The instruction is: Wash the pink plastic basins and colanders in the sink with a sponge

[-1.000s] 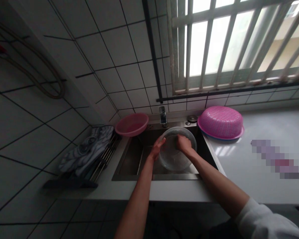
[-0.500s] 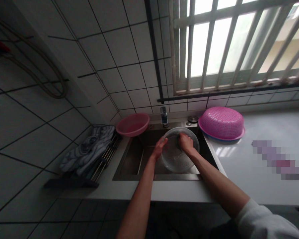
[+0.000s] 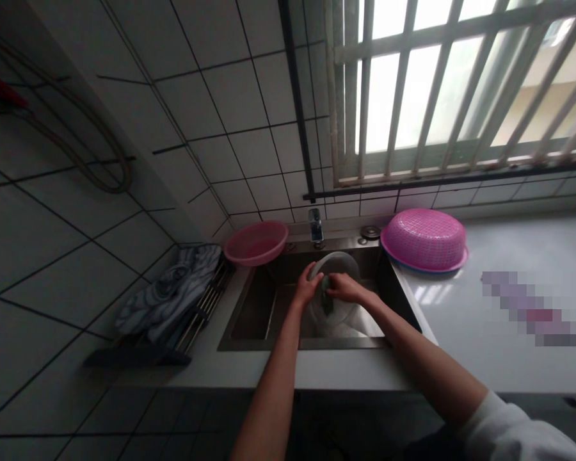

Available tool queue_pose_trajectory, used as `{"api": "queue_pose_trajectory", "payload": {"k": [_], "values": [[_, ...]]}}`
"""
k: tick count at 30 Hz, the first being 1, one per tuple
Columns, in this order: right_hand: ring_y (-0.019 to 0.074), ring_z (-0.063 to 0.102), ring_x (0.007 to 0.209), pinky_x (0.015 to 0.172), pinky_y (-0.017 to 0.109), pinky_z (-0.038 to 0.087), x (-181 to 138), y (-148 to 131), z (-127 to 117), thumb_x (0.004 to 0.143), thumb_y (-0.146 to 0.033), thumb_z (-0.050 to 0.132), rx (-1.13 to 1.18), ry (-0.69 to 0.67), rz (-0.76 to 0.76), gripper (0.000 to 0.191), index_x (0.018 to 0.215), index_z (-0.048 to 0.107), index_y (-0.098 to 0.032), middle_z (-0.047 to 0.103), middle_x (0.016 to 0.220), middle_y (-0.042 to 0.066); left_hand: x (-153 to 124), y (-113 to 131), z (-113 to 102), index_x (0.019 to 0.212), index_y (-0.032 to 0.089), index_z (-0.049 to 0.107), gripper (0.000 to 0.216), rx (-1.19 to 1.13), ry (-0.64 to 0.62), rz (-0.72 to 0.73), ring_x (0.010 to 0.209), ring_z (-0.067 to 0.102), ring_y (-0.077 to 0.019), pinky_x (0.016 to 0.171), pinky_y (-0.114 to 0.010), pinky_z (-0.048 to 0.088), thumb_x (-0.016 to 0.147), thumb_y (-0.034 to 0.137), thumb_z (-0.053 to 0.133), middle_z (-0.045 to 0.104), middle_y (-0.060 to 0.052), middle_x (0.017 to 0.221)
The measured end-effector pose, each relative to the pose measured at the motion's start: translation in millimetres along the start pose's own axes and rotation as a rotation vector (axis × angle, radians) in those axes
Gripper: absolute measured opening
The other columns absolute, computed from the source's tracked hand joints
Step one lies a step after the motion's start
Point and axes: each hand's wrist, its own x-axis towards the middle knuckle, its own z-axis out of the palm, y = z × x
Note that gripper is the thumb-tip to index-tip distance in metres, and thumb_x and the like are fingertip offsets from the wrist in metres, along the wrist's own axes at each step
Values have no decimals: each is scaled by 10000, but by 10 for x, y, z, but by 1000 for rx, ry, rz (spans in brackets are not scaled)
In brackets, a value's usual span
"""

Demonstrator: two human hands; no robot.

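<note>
A round, translucent colander [image 3: 348, 266] is tilted inside the metal sink [image 3: 250, 315]. My left hand [image 3: 308, 287] is closed on its left rim, thumb toward the inside. In my right hand [image 3: 346, 287] is a green scouring pad [image 3: 326, 298], pressed near the rim on the left, close to my left thumb. The fingertips of the right hand are partly hidden by the pad and the grip.
A faucet [image 3: 315, 225] stands behind the sink. Left of it sits a pink basin [image 3: 256, 244]; on the right counter [image 3: 461, 352] a pink basket [image 3: 427, 238] lies upside down. Folded patterned cloth [image 3: 173, 285] rests on a rack at far left. A blurred-out item lies at right.
The colander has gone from facing me broadly to a steeper tilt. My right hand has moved left with the scouring pad, toward my left hand, which keeps hold of the rim.
</note>
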Motion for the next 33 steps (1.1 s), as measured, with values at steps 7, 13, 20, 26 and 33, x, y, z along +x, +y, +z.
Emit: {"api": "queue_pose_trajectory", "payload": {"k": [7,13,20,26,33], "values": [[155,622,694,606,222,367,12,-374,-382,860,-287,638,8,296,-24,202,1033,567,-211,698,818,20,72,-118,-77,1112,212,720,404,106,-126,1,1174,628,-289,1082,-433,415,711,219,776,714,-101,1217],[180,638,701,641,239,388,138,-242,-454,795,-274,758,-34,359,112,503,1230,520,-193,695,782,10,-18,-51,6,1125,191,720,467,93,-217,30,1091,651,-265,1057,-423,442,663,168,787,729,-90,1154],[236,582,1137,1022,362,428,-61,-84,-429,956,-259,591,-225,307,-242,171,1071,710,-214,642,1175,111,36,-8,-34,1032,188,750,427,76,-163,-38,1100,649,-275,1076,-435,431,621,76,769,740,-87,1123],[196,639,1083,956,298,491,-127,-30,-332,919,-183,631,-216,165,-269,268,1183,653,-224,636,1255,76,26,-29,-29,1046,169,745,432,75,-223,-52,1080,660,-271,1055,-428,444,625,76,768,746,-95,1113],[201,616,1197,1039,317,468,-142,12,-127,952,-125,547,-262,197,-349,443,1371,583,-265,680,1275,80,10,-37,-15,1040,174,749,431,103,-235,20,1094,661,-256,1059,-407,450,632,40,715,751,-81,1127]]}}
